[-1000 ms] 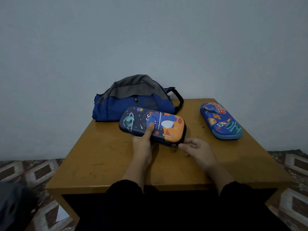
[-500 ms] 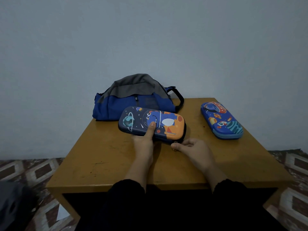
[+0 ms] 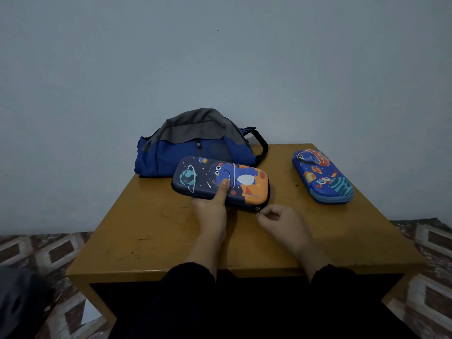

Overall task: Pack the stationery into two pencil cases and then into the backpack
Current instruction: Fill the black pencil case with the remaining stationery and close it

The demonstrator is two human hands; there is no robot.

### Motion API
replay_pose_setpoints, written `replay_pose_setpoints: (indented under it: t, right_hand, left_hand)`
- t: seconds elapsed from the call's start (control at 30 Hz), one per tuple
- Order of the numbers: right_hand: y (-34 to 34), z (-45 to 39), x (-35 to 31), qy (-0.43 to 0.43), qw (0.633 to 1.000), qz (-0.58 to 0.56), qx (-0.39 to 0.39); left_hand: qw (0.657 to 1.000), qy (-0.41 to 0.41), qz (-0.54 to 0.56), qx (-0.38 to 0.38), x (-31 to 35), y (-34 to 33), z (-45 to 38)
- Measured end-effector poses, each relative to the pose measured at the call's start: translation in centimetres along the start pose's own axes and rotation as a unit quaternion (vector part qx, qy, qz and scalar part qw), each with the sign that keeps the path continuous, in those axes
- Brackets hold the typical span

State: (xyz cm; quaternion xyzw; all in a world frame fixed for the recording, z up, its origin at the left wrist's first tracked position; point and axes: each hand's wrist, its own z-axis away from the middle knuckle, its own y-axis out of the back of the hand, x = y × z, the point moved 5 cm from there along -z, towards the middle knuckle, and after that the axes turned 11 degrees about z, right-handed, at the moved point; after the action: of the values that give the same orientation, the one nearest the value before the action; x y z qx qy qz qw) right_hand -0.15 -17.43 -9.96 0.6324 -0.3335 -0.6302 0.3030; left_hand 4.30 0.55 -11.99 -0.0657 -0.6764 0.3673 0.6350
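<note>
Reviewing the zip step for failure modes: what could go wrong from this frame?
1. The right hand pinches the zipper pull at the near right corner of the dark pencil case; only the left hand, thumb on the lid, steadies it, so a hard tug may slide or twist it.
2. The blue pencil case lies near the table right edge; a stray elbow could knock it off.

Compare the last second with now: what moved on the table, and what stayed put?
The right hand slid left along the near edge of the dinosaur pencil case, fingertips at its zipper. The left hand kept holding the case, thumb on the lid. The rocket pencil case and backpack stayed put.
</note>
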Motion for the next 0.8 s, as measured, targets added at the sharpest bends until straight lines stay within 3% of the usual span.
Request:
replay_pose_setpoints:
  t: [0.3, 0.8]
  right_hand:
    - [0.4, 0.8, -0.2, 0.043, 0.998, 0.031, 0.022]
    - [2.9, 1.7, 1.1, 0.091, 0.993, 0.072, 0.036]
  left_hand:
    - [1.0, 0.005, -0.009, 0.014, 0.4, 0.0, 0.2]
    - [0.999, 0.013, -0.045, -0.024, 0.9, -0.5, 0.7]
